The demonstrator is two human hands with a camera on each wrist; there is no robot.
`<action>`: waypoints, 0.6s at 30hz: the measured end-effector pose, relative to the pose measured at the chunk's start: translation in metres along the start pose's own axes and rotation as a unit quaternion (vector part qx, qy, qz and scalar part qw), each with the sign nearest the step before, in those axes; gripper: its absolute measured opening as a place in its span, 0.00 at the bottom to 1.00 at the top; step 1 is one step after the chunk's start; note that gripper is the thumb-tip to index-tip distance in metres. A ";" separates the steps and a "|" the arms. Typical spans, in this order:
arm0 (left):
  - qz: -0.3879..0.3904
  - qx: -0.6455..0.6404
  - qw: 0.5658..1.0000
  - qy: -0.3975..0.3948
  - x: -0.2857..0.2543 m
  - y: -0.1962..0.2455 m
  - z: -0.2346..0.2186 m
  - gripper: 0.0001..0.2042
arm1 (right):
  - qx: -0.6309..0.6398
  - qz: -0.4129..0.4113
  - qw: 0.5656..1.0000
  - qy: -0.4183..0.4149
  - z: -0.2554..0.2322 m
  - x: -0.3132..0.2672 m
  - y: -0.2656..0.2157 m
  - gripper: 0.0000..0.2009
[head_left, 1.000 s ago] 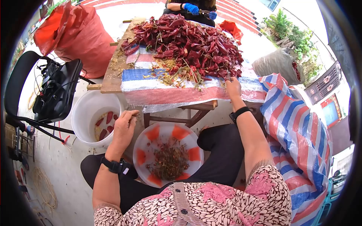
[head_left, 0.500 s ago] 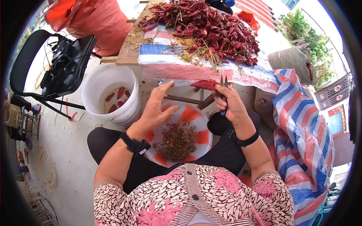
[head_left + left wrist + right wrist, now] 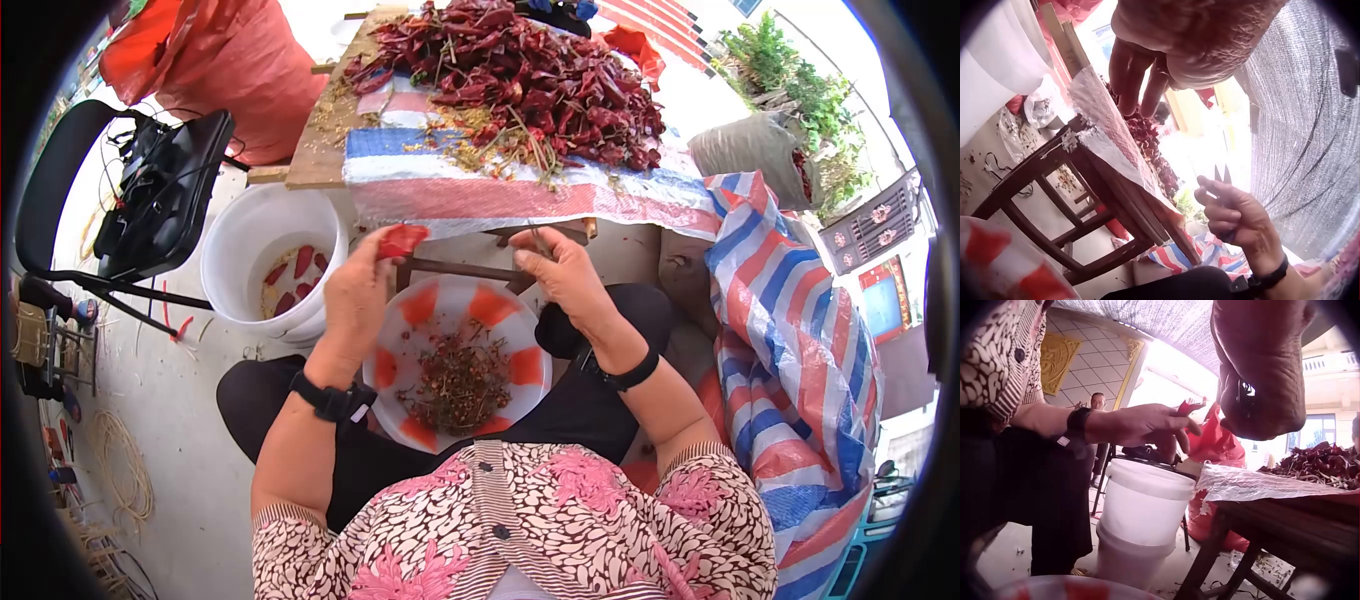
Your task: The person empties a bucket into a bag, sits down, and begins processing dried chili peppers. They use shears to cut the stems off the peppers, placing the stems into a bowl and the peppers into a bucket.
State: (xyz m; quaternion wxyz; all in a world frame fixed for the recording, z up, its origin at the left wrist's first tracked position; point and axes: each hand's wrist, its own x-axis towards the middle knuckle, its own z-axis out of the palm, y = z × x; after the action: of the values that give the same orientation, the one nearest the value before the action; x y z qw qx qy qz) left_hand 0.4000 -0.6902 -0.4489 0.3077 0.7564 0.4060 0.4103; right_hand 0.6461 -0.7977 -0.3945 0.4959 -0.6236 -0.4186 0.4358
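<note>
A dried red chili pepper is pinched in the fingers of my left hand, close to the white bucket. My right hand, to the right of it, grips a pair of scissors whose blades point up in the left wrist view. Between and below the hands, a white bowl with orange patches holds a heap of stems and scraps. Ahead, a big pile of dried red chilies covers the striped sheet on the table.
The white bucket at left has several red chilies inside. Behind it are a black chair with cables and a large red sack. A striped tarp bunches up at right, near a grey sack. Another person's gloved hands show beyond the pile.
The right hand came back from the pile with a chili and the scissors. That chili has passed into the left hand, which has drawn left, and the hands are apart.
</note>
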 end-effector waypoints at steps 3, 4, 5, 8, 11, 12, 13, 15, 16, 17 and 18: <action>-0.084 0.098 0.987 0.093 0.015 -0.016 -0.029 0.17 | -0.167 -0.110 0.971 0.131 -0.069 0.055 0.029 0.09; -0.164 0.115 0.977 0.074 0.021 -0.012 -0.043 0.19 | -0.239 -0.122 0.944 0.189 -0.089 0.069 0.030 0.11; -0.158 0.131 0.972 0.116 0.024 -0.030 -0.048 0.21 | -0.308 -0.133 0.909 0.246 -0.109 0.082 0.030 0.12; -0.136 0.203 0.948 0.203 0.028 -0.075 -0.056 0.25 | -0.427 -0.121 0.819 0.363 -0.167 0.135 0.043 0.17; -0.122 0.249 0.943 0.182 0.027 -0.073 -0.054 0.29 | -0.334 -0.096 0.848 0.402 -0.207 0.182 0.051 0.19; -0.123 0.215 0.957 0.150 0.027 -0.067 -0.050 0.30 | -0.349 -0.069 0.841 0.407 -0.210 0.192 0.050 0.18; -0.124 0.180 0.969 0.119 0.028 -0.063 -0.049 0.31 | -0.364 -0.043 0.834 0.412 -0.214 0.201 0.049 0.17; -0.094 0.150 0.977 0.115 0.030 -0.063 -0.040 0.29 | -0.343 -0.015 0.844 0.411 -0.213 0.209 0.047 0.15; -0.095 0.108 0.983 0.111 0.029 -0.061 -0.035 0.28 | -0.306 -0.013 0.861 0.406 -0.212 0.211 0.048 0.14; -0.097 0.065 0.987 0.106 0.029 -0.056 -0.032 0.27 | -0.269 -0.010 0.876 0.400 -0.212 0.212 0.051 0.13; -0.087 0.054 0.989 0.105 0.030 -0.056 -0.031 0.26 | -0.248 -0.041 0.882 0.398 -0.212 0.213 0.055 0.12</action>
State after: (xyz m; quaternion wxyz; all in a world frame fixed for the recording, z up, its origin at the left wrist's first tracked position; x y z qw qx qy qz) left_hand 0.3629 -0.6334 -0.4682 0.2564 0.6864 0.5221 0.4366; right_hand 0.9120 -0.6570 -0.4489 0.4677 -0.8292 -0.3058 0.0125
